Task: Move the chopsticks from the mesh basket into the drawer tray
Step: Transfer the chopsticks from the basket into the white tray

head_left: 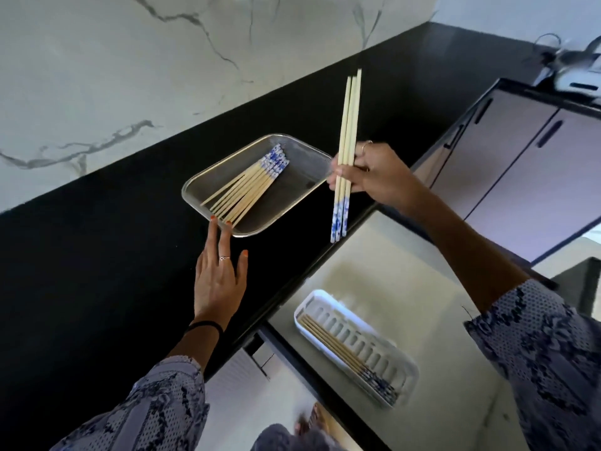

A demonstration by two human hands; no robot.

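A metal mesh basket [299, 190] sits on the black counter with several pale chopsticks [242, 190] lying in it, blue-patterned ends toward the wall. My right hand [374, 177] grips three chopsticks [347, 138] upright, patterned ends down, above the counter's front edge just right of the basket. My left hand [218, 278] rests on the counter with fingers spread, fingertips touching the basket's near rim. Below, in the open drawer, a white slotted tray [383, 349] holds a few chopsticks [341, 353] along its left side.
The black counter [97, 271] runs along a marble wall. The open drawer [439, 402] has a pale floor around the tray. Cabinet doors with dark handles [520, 157] stand at the right, with a white appliance [575, 79] and cables on top.
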